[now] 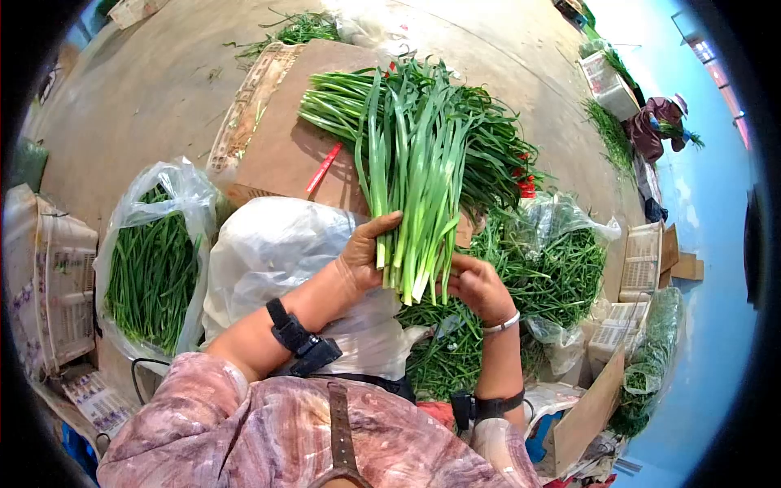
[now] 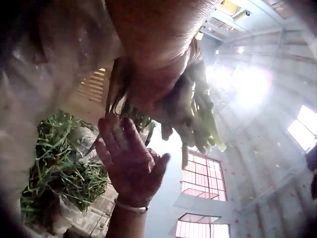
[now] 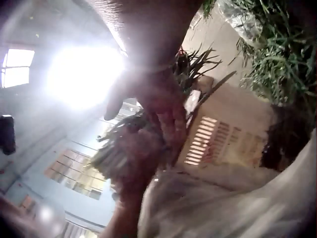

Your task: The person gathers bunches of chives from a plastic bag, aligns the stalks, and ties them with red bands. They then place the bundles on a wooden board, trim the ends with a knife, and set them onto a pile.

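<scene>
My left hand grips a bunch of garlic chives near its pale cut ends, thumb across the front. The stalks point toward me, and the long green leaves spread away over the cardboard. On the bunch's right side, my right hand is close to the stalk ends. The left wrist view shows that right hand with its fingers extended and palm turned to the camera. Beyond the held bunch, more garlic chives lie piled on a cardboard sheet, some with red ties.
A red strip lies on the cardboard, which rests over a plastic crate. Bags of greens stand left and right. White plastic covers my lap. Another person works by the blue wall at far right.
</scene>
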Demonstrator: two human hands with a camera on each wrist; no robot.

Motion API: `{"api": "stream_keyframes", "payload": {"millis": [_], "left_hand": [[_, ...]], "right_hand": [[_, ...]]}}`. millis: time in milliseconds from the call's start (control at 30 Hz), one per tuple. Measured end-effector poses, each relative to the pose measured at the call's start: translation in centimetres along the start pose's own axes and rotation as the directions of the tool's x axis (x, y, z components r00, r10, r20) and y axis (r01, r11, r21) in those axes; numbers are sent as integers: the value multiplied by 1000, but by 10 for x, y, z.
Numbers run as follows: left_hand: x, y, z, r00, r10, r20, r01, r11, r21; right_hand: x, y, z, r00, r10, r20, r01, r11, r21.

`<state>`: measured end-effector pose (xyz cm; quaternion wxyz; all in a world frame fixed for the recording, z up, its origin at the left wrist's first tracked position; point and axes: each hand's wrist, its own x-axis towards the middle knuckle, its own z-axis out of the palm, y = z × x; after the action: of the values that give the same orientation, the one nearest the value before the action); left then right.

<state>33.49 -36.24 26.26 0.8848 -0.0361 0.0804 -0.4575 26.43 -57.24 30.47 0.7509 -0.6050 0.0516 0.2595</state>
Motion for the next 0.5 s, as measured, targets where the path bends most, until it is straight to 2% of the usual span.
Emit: {"api": "stream_keyframes", "payload": {"millis": [67,100,133,200,233,267,333,367,400,467,500], "left_hand": [[-1,0,4,998,-64,-5,63,997,-45],[-2,-2,9,999,-41,-20,41,998,37],[0,0,6,999,-41,-16,41,998,41],[0,8,-2,993,-8,-115,33,976,217],[-1,9,-3,989,9,-146,36,952,303],[-2,7,-4,981,53,-186,26,919,394],[-6,3,1,974,89,-207,32,854,519],[-5,3,-6,975,97,-199,29,834,550],[-3,4,-6,974,88,-208,41,836,547],[0,10,-7,983,-11,-182,94,885,457],[3,8,-8,982,-24,-188,114,869,482]], "right_hand": [[18,-14,10,988,-151,-29,153,976,155],[32,-18,13,984,-129,-124,144,983,113],[47,-18,8,983,-135,-123,149,983,110],[71,-20,5,991,21,-131,-5,993,117],[72,-25,18,993,-91,-80,104,977,188],[76,-24,19,993,-89,-72,102,977,189],[88,-16,12,982,-37,-183,71,981,182],[95,-9,9,983,-8,-184,41,984,176],[107,7,0,892,-161,-422,11,942,-335],[94,-18,29,882,-250,-401,14,862,-507],[98,-14,28,853,-279,-442,-14,833,-554]]}}
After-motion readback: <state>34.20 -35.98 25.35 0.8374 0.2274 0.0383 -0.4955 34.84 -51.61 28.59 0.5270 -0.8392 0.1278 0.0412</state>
